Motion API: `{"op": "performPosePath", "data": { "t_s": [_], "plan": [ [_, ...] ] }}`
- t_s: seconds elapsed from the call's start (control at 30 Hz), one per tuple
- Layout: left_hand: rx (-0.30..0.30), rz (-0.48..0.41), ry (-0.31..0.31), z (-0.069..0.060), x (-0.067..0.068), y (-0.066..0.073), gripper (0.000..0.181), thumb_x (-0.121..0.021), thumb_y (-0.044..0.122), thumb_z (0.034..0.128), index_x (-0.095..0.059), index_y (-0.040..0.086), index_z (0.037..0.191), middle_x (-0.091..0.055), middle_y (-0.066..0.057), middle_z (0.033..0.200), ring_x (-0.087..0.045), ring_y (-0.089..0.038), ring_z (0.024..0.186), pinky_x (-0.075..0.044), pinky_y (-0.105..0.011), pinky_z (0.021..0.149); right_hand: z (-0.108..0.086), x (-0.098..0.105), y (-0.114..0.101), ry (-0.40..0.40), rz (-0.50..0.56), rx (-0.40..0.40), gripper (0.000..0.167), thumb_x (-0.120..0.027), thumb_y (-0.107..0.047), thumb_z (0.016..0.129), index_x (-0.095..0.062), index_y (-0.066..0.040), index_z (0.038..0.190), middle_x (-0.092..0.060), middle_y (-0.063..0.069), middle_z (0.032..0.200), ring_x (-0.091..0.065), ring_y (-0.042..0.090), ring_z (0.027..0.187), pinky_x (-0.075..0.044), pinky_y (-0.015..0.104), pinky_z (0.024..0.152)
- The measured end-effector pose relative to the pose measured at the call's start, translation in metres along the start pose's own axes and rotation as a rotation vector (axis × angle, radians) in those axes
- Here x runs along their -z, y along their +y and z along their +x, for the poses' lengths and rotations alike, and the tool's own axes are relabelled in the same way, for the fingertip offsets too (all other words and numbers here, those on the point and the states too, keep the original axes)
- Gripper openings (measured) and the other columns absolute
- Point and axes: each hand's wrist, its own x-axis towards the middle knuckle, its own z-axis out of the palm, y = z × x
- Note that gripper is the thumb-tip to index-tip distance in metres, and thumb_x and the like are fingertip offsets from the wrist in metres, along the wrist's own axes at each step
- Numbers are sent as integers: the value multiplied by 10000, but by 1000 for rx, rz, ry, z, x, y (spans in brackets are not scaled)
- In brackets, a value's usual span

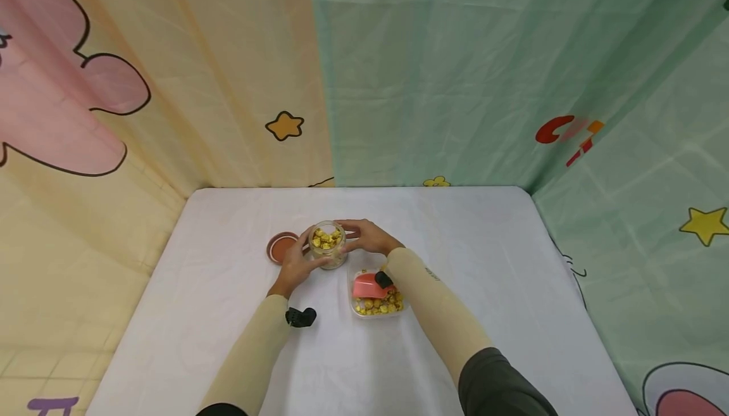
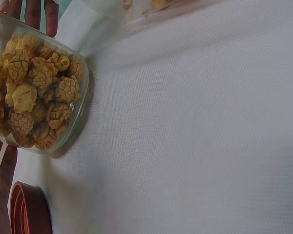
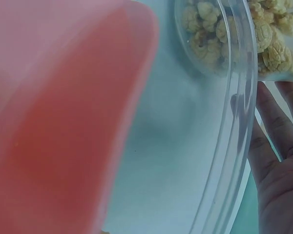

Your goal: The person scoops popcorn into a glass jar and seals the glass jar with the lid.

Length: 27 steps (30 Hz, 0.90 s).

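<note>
Between my two hands stands a clear glass jar with yellow caramel popcorn inside. My left hand grips the jar's left side, its thumb across the front. From the right, my right hand holds it with fingers at the back and thumb near the side. The left wrist view shows the jar close up, popcorn pressed against the glass. A reddish-brown lid lies on the table just left of the jar, partly behind my left hand.
Below my right forearm sits a clear plastic tub of popcorn, with a pink scoop lying in it; the forearm partly hides the tub. A white cloth covers the table. Printed curtains hang behind and at the sides.
</note>
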Motion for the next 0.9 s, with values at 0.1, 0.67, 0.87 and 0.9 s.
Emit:
{"op": "performPosePath", "data": {
  "t_s": [0.1, 0.67, 0.87, 0.9],
  "plan": [
    [7, 10, -6, 0, 0, 0, 956, -828, 257, 759, -273, 100, 1521, -347, -168, 1520, -369, -352, 1367, -366, -449, 1113, -1, 1, -2, 1, -1, -3, 675, -709, -72, 866, -412, -119, 1470, -416, 93, 1494, -477, 332, 1296, -456, 412, 1046],
    [-7, 69, 31, -9, 16, -10, 974, -841, 301, 740, -290, 56, 1505, -380, -174, 1499, -309, -325, 1403, -282, -478, 1156, -1, -1, -6, 15, 8, -22, 677, -709, -57, 859, -420, -126, 1467, -428, 94, 1486, -490, 322, 1287, -462, 403, 1039],
    [73, 81, 110, -11, 28, -25, 977, -853, 305, 727, -299, 98, 1505, -316, -165, 1534, -268, -372, 1407, -275, -563, 1136, 0, 0, -1, 21, -16, -29, 681, -719, -90, 859, -420, -139, 1468, -438, 95, 1479, -498, 308, 1282, -460, 395, 1043],
    [82, 78, 120, -11, 28, -27, 977, -854, 299, 729, -297, 102, 1507, -307, -171, 1536, -275, -379, 1400, -289, -565, 1129, -1, 0, 0, 24, -20, -32, 682, -720, -88, 858, -420, -138, 1468, -436, 94, 1480, -498, 307, 1282, -458, 396, 1045]
  ]
}}
